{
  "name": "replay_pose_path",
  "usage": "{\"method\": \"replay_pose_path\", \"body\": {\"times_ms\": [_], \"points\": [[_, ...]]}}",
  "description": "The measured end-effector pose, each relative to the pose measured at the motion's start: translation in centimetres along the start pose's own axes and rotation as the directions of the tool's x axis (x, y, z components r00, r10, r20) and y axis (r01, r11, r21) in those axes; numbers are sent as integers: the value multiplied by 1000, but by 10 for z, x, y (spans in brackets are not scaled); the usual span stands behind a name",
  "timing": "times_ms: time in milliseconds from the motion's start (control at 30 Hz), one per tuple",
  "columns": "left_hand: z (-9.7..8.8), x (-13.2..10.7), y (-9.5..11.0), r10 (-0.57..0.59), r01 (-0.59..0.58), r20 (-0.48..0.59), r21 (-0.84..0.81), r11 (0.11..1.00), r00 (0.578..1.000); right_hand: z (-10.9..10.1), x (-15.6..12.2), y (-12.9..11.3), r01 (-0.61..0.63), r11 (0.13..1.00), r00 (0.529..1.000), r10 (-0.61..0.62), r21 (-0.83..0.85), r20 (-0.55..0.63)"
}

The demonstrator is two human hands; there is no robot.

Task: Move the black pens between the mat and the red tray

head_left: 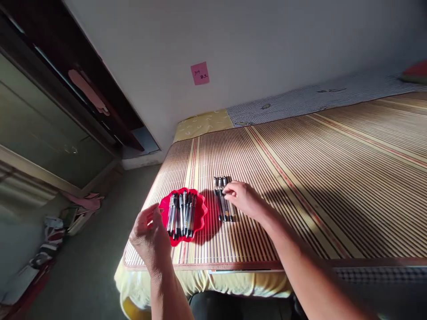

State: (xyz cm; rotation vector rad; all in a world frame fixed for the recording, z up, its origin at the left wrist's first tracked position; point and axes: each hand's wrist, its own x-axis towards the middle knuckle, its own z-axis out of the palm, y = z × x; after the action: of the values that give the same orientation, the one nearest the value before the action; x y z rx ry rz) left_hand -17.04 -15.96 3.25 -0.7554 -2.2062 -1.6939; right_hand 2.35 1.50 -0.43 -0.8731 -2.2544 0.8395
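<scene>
My left hand is beside the left rim of a red scalloped plate. Its fingers are curved but apart, with nothing visible in them; I cannot tell whether they touch the rim. Several clear-barrelled gel pens with black caps lie side by side on the plate. To the right, a short row of similar gel pens lies on the bamboo mat, their caps pointing away from me. Over the right side of that row, my right hand has its fingertips closed on a gel pen, partly hiding it.
The mat covers a bed whose front edge runs close to me. A pink note is stuck on the wall behind. Grey floor lies left of the bed, with shoes along the far left.
</scene>
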Motion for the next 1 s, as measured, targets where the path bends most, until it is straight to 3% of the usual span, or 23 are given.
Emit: {"method": "replay_pose_path", "body": {"times_ms": [67,200,367,633,1000], "points": [[-7,6,-12,-17,16,6,182,983,1000,-4,1,2,10,998,996,-5,61,-85],[-3,4,-30,-14,-43,144,387,921,989,-11,1,8,44,990,982,-18,136,-190],[12,-4,-46,-80,-71,239,564,823,968,-13,0,11,22,989,983,5,144,-182],[19,-4,-54,-145,-40,264,589,807,953,-14,0,10,30,987,987,-4,155,-163],[23,0,-56,-111,-98,294,612,785,949,-18,1,4,10,991,980,18,137,-199]]}}
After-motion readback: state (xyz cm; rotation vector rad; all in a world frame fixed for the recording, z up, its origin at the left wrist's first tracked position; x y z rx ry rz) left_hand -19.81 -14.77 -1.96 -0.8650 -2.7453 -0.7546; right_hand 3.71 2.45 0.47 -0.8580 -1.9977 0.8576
